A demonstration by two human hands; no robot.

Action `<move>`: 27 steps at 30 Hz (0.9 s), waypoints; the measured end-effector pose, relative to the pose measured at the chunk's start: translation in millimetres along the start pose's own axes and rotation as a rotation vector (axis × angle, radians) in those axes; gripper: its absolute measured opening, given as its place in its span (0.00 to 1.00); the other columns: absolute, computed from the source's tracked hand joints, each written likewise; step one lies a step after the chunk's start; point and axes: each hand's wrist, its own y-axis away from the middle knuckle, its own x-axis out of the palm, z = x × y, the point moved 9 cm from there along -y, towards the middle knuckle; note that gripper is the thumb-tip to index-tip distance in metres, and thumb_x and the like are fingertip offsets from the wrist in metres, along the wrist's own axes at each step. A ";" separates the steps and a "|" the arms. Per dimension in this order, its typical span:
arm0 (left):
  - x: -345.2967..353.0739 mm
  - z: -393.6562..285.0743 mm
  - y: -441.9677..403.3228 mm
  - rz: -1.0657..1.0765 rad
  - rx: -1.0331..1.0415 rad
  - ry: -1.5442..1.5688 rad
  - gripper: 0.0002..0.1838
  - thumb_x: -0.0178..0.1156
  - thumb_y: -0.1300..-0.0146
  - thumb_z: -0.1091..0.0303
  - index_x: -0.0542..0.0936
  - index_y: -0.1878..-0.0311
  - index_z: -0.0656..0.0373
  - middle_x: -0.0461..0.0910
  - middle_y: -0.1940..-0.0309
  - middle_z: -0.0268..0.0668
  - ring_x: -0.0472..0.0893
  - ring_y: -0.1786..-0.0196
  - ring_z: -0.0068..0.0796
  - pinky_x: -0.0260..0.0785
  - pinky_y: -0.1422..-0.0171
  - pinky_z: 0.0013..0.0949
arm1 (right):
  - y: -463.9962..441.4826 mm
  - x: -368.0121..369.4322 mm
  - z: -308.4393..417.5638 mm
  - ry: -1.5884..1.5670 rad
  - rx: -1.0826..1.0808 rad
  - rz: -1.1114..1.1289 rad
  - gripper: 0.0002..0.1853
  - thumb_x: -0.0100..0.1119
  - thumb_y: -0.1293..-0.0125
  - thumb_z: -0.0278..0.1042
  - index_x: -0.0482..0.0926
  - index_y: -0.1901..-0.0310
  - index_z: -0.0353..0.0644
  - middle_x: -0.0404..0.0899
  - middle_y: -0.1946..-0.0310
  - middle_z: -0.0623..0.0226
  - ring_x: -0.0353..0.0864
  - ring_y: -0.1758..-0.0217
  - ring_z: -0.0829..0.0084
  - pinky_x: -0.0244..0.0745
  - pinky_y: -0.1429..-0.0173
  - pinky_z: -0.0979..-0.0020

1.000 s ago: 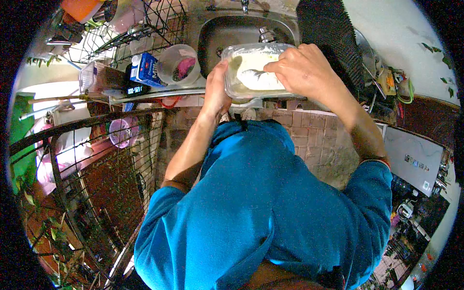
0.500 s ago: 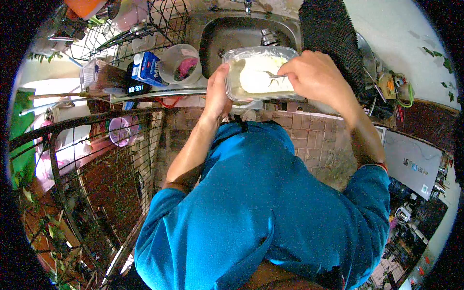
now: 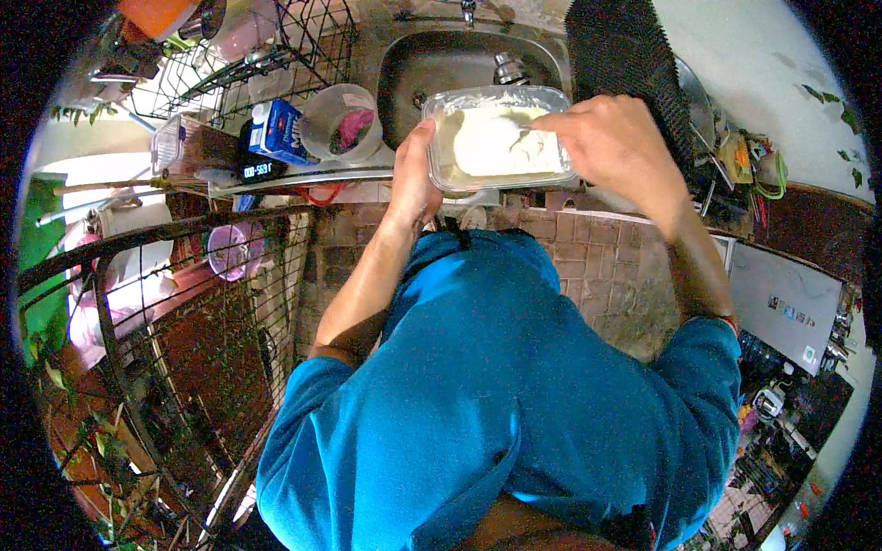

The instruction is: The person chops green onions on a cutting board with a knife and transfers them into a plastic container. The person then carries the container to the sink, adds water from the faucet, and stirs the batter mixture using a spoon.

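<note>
My left hand (image 3: 416, 174) grips the left end of a clear plastic container (image 3: 501, 184), fingers wrapped around its side. Inside lies a thick, creamy white mixture (image 3: 487, 151), smooth at the left and ridged toward the right. Over the container's right end is my right hand (image 3: 611, 147), closed on a fork whose tines barely show now against the bright white. The container is held above the front edge of the sink (image 3: 395, 69).
A white tub (image 3: 317, 124) with something pink inside stands left of the sink, beside a blue milk carton (image 3: 276, 133) and a digital scale (image 3: 258, 170). Behind them is a black wire rack (image 3: 303, 55). A black ridged mat (image 3: 629, 55) leans at the right.
My right hand has shifted slightly right and tilted, and the fork has moved up toward the far side of the mixture. The container stays nearly in place in my left hand.
</note>
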 end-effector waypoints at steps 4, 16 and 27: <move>-0.4 1.1 0.7 0.011 -0.024 0.035 0.29 0.44 0.25 0.51 0.67 0.33 0.64 0.74 0.40 0.51 0.81 0.43 0.48 0.83 0.55 0.57 | 13.5 11.4 -29.6 -0.121 -0.010 0.046 0.11 0.60 0.42 0.28 0.89 0.60 0.52 0.84 0.74 0.55 0.84 0.69 0.53 0.79 0.63 0.55; -12.5 0.0 -2.1 -0.023 -0.002 0.069 0.26 0.46 0.27 0.55 0.67 0.34 0.63 0.74 0.40 0.47 0.78 0.39 0.45 0.79 0.44 0.55 | 17.6 25.7 -29.2 -0.233 0.180 -0.045 0.11 0.58 0.38 0.28 0.88 0.58 0.49 0.82 0.74 0.51 0.83 0.71 0.50 0.78 0.63 0.55; -17.6 11.5 -8.8 0.044 0.022 -0.079 0.38 0.48 0.30 0.41 0.60 0.26 0.60 0.65 0.29 0.48 0.69 0.30 0.50 0.71 0.33 0.58 | 15.2 9.7 -9.3 -0.078 0.209 0.007 0.12 0.57 0.39 0.29 0.89 0.60 0.51 0.82 0.75 0.51 0.84 0.71 0.50 0.80 0.63 0.53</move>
